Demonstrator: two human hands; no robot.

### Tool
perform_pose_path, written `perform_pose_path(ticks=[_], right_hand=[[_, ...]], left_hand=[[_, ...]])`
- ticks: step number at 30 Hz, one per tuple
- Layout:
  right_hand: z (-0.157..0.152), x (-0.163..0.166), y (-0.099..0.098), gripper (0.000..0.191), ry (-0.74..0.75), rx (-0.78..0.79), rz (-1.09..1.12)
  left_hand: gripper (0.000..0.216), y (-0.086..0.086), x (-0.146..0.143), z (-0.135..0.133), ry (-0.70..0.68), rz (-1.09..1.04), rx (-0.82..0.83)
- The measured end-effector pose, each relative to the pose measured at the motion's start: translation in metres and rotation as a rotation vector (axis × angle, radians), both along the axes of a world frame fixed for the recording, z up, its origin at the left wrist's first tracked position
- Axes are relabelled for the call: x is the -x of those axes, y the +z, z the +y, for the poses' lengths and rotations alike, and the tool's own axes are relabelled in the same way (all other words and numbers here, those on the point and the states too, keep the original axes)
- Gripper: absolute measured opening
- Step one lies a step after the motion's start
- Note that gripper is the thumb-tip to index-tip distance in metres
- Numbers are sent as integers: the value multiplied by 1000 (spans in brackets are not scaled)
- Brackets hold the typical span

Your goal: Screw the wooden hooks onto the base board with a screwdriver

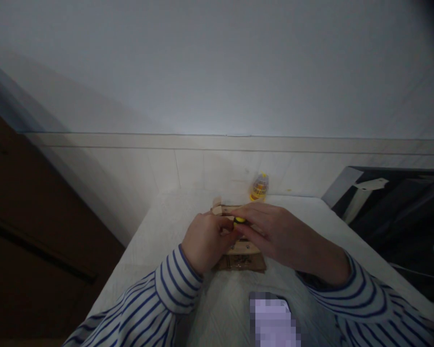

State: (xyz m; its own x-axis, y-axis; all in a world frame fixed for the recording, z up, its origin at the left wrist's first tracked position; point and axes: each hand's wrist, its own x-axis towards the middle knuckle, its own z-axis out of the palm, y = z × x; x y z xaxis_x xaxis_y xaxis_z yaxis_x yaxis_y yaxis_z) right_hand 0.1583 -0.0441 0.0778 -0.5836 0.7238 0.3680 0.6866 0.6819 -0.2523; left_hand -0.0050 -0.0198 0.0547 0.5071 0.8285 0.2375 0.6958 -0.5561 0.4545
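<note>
Both hands meet over a small wooden assembly [246,248] of light strips with a few screw heads, on the white-covered table. My right hand [275,229] has its fingers closed round a small screwdriver with a yellow and black handle [239,220]; its shaft is hidden. My left hand [208,238] is closed at the lower left of that handle, thumb and fingertips pressed together, and I cannot make out what they hold. Under the wood, toward me, lies a brown flat piece with dark markings [242,262]. A pale wooden bit [217,207] sticks up beyond my left hand.
Behind the hands, a clear bulb-shaped container with a yellow base [259,188] stands near the wall. A phone [275,320] lies at the table's near side. Dark equipment [394,212] with a cable is at the right, and a brown wooden cabinet [39,231] at the left.
</note>
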Motion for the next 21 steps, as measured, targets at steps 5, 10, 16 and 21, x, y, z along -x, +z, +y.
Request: perform_pose_path(ticks=[5,10,16,21], right_hand=[[0,0,1,27,-23,-9,-42],[0,0,0,25,-57,-23,-82],[0,3,-1,23,-87,-42,-78],[-1,5,2,23,-90,-39,-84]], left_hand=[[23,-2,1,3,-49,-24,14],[20,-2,3,5,-130,-43,31],[19,1,4,7,-180,-45,52],[17,5,4,6,-112,-7,41]])
